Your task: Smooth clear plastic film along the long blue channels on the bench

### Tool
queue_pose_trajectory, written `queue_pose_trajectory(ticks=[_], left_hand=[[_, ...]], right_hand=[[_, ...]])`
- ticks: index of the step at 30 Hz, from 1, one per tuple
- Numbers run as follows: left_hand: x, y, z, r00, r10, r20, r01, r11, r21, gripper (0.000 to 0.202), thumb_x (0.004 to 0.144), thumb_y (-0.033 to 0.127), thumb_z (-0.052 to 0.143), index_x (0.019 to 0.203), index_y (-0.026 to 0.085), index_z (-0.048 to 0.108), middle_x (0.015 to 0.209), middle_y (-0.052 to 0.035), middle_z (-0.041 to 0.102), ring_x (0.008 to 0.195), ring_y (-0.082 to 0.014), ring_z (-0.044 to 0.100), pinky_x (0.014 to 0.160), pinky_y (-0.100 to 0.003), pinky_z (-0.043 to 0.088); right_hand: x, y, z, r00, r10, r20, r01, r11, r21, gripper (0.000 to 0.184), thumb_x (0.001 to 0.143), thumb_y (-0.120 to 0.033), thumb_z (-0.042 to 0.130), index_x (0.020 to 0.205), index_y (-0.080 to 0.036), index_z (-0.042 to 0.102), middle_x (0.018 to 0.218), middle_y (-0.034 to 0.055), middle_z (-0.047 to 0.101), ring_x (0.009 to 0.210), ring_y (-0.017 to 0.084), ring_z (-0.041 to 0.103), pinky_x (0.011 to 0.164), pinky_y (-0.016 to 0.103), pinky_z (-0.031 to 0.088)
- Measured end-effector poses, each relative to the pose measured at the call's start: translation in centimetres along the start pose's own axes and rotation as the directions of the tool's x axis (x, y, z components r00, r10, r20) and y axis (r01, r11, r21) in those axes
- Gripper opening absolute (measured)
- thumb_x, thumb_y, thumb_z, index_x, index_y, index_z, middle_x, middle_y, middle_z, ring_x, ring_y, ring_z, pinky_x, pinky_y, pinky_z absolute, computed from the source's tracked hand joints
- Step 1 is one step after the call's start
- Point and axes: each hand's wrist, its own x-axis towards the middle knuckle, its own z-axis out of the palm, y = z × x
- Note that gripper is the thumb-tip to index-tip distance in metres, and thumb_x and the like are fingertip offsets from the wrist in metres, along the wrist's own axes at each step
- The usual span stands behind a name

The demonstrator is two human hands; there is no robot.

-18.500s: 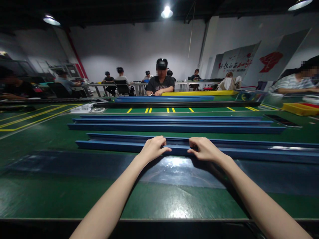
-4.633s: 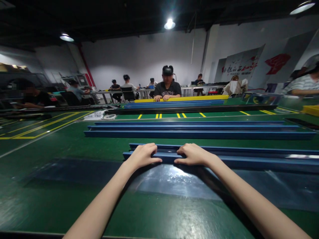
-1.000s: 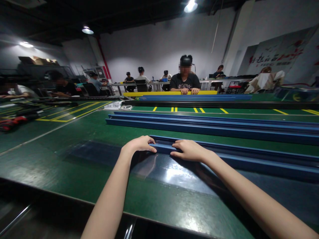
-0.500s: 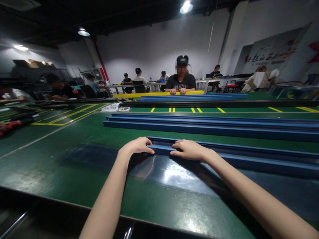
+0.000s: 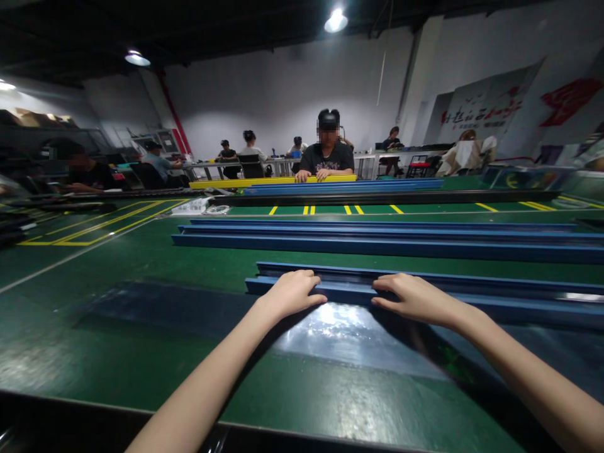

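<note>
A long blue channel profile [image 5: 346, 294] lies across the green table in front of me, its left end showing beyond my left hand. My left hand [image 5: 297, 292] is closed over its near rim, fingers inside the channel and thumb on the outer face. Farther right, my right hand [image 5: 410, 296] grips the same rim in the same way, with a gap between the two hands. Under and in front of the profile lies a clear, shiny plastic film strip [image 5: 292, 346], stretching out to the left past the profile's end.
More blue profiles [image 5: 330, 244] lie parallel behind. Beyond them are a black bar [image 5: 377, 197], a yellow bar [image 5: 264, 181] and a tape roll [image 5: 218, 209]. A person [image 5: 328, 157] opposite rests both hands on the yellow bar. The table's near edge [image 5: 117, 409] crosses below.
Both my hands have shifted right along the channel profile, the left one away from its end, and the gap between them is wider. The view has turned slightly right.
</note>
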Motion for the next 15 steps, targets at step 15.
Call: queue_pose_trajectory(ticks=[15], left_hand=[[3.9, 5.5, 0.3, 0.985, 0.157, -0.069, -0.149, 0.983, 0.110, 0.036, 0.085, 0.047, 0.034, 0.087, 0.017, 0.055, 0.083, -0.0044, 0.062, 0.077, -0.0186, 0.059, 0.060, -0.025, 0.043]], right_hand=[[-2.8, 2.9, 1.1, 0.993, 0.077, -0.093, -0.092, 0.983, -0.162, 0.025, 0.084, -0.034, 0.038, 0.078, -0.020, 0.059, 0.083, 0.0048, 0.064, 0.075, 0.017, 0.060, 0.057, 0.023, 0.036]])
